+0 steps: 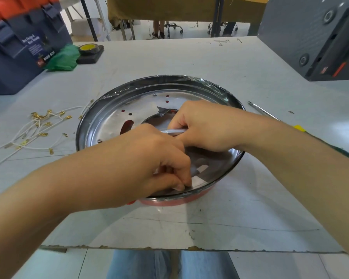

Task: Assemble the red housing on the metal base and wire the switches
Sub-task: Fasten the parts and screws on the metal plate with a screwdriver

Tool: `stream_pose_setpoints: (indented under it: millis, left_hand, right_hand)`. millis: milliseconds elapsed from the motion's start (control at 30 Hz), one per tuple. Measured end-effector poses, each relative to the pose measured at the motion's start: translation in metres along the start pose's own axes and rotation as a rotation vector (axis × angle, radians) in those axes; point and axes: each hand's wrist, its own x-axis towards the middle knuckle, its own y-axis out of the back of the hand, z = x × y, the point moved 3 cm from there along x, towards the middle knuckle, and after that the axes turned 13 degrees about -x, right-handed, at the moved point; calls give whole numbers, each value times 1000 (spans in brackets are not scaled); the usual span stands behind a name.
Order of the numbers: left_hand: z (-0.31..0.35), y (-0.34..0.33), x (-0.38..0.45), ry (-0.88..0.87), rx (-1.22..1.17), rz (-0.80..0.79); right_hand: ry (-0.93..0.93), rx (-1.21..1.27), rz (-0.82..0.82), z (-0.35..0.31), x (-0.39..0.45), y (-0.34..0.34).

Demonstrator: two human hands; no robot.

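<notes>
One metal dish (117,109) sits on one red housing (169,200) on one table (250,198), and two hands, a left hand (149,164) and a right hand (206,125), work inside it. To the left lie one bundle of white wires (34,127) with too many brass terminals to count, one green bag (64,57), one roll of tape (88,48) and one dark blue box (18,53). To the right stand one grey case (310,37) and one screwdriver (264,111).

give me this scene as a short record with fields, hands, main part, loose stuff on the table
main part: metal base sitting on red housing
left hand: fingers curled at the near rim, pinching something small
right hand: gripping a thin white tool
table left: white wires with brass ends
table far left: tape roll, green bag
</notes>
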Motion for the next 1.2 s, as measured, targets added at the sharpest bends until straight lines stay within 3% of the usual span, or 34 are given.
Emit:
stream_pose_setpoints:
  millis: [267, 500, 833, 1033, 1200]
  left_hand:
    - [-15, -1, -4, 175, -256, 108]
    - [-20, 1, -1, 269, -377, 12]
    - [-21, 0, 1, 280, -355, -15]
    - [-19, 1, -2, 264, -394, 2]
    - [-21, 1, -2, 298, -473, -9]
  right_hand:
    - [23, 59, -6, 1, -2, 0]
    - [-36, 220, 130, 14, -8, 12]
    - [80, 559, 166, 26, -27, 24]
    - [205, 699, 87, 23, -33, 27]
    - [213, 771, 293, 21, -35, 28]
